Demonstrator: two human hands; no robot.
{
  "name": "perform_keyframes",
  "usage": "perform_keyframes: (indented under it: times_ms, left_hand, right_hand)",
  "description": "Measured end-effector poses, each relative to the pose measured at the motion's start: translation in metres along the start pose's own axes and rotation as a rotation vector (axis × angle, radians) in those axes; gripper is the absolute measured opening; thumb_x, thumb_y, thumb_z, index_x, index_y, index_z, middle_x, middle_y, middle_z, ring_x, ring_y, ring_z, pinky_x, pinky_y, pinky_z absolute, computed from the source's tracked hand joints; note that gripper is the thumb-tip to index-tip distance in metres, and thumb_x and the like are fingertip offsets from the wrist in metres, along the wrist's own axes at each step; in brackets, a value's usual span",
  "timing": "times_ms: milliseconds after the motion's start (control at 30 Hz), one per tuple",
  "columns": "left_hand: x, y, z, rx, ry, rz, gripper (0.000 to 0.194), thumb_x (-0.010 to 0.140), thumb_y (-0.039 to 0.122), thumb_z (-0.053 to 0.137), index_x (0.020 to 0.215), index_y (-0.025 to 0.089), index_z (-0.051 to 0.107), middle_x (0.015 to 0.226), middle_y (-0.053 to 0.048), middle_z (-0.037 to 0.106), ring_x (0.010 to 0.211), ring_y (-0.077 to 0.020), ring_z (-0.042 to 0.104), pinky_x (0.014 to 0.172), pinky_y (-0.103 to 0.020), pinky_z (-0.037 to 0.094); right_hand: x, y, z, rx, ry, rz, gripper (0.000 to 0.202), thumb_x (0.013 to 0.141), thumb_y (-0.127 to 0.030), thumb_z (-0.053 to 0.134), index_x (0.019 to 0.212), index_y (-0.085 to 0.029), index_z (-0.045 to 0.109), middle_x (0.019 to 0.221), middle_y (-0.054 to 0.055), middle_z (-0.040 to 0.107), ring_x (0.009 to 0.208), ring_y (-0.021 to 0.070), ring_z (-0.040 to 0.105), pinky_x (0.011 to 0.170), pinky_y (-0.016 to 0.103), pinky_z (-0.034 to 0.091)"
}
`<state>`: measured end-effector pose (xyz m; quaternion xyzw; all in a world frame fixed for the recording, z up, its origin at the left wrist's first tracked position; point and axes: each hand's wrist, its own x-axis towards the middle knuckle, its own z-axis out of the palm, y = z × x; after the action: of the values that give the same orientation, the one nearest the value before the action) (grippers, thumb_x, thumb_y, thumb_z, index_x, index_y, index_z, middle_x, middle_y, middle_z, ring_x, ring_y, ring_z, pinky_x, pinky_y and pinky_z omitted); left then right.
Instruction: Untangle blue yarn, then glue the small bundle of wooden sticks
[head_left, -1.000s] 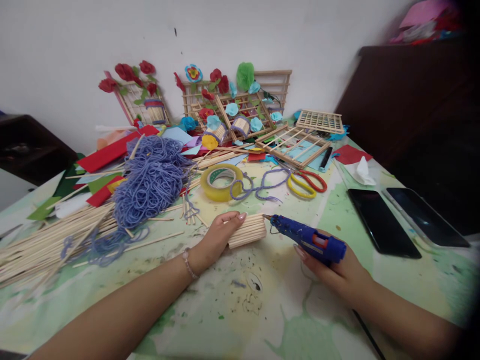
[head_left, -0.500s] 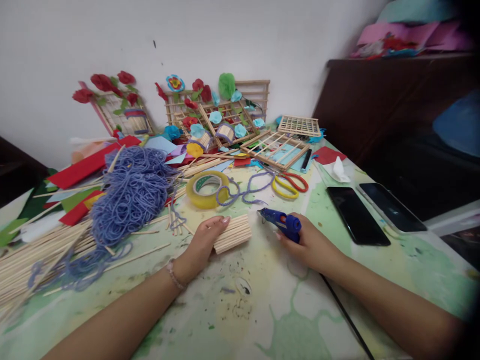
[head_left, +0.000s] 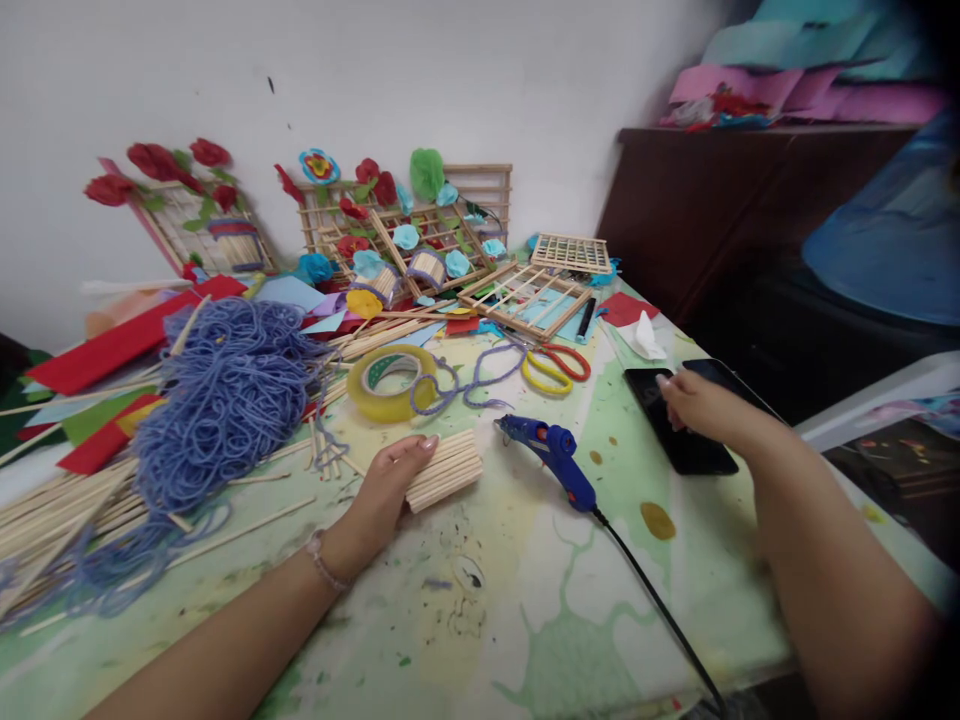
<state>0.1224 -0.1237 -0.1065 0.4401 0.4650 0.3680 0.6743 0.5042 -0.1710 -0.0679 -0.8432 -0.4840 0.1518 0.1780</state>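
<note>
My left hand (head_left: pixel 386 490) is closed on a small panel of pale wooden sticks (head_left: pixel 448 470) lined up side by side, thumb on top. A blue glue gun (head_left: pixel 551 455) lies on the table to the right of the panel, nozzle pointing left, with a black cord running to the front edge. My right hand (head_left: pixel 694 405) is over a black phone (head_left: pixel 697 455) at the right; its fingertips are at the screen, fingers partly bent, with nothing held. A second phone (head_left: pixel 720 375) lies beside it, partly hidden by that hand.
Blue yarn (head_left: pixel 225 400) is heaped at the left over loose sticks (head_left: pixel 45 530). Yellow tape (head_left: pixel 382 385) and scissors (head_left: pixel 551 368) lie beyond the panel. Stick frames (head_left: pixel 529 300) and paper flowers (head_left: pixel 405 237) crowd the back by the wall. A crumpled white tissue (head_left: pixel 645 338) sits near the phones.
My right hand has let go of the glue gun, leaving it on the table, and has moved right to the phone. My left hand still holds the stick panel. The view has turned slightly right.
</note>
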Motion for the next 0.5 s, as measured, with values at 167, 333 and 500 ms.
perform_keyframes:
  times_ms: [167,333,500]
  left_hand:
    - [0.001,0.0,-0.001,0.004,-0.02,0.01,0.032,0.07,0.044,0.071,0.07,0.014,0.058,0.059,0.003,0.052,0.053,-0.0083,0.046,0.048,-0.017,0.037]
    - [-0.001,0.0,-0.001,0.003,-0.04,0.018,0.031,0.071,0.043,0.07,0.069,0.015,0.057,0.06,0.002,0.053,0.057,-0.0094,0.05,0.052,-0.018,0.04]
    - [0.0,-0.001,-0.001,0.011,-0.007,0.006,0.032,0.07,0.045,0.071,0.071,0.015,0.058,0.06,0.002,0.052,0.057,-0.0097,0.049,0.052,-0.018,0.04]
  right_hand:
    - [-0.004,0.0,-0.009,-0.14,0.052,0.096,0.057,0.085,-0.062,0.032,0.093,-0.01,0.054,0.082,0.019,0.064,0.065,0.0205,0.06,0.059,0.033,0.036]
    - [0.004,0.018,-0.016,-0.415,-0.087,0.339,0.071,0.085,-0.066,0.025,0.104,-0.006,0.058,0.109,0.026,0.061,0.099,0.0358,0.06,0.077,0.041,0.044]
    - [0.016,0.032,0.003,-0.42,-0.191,0.327,0.103,0.066,-0.088,0.022,0.115,-0.005,0.054,0.107,0.025,0.062,0.094,0.0396,0.061,0.082,0.049,0.047]
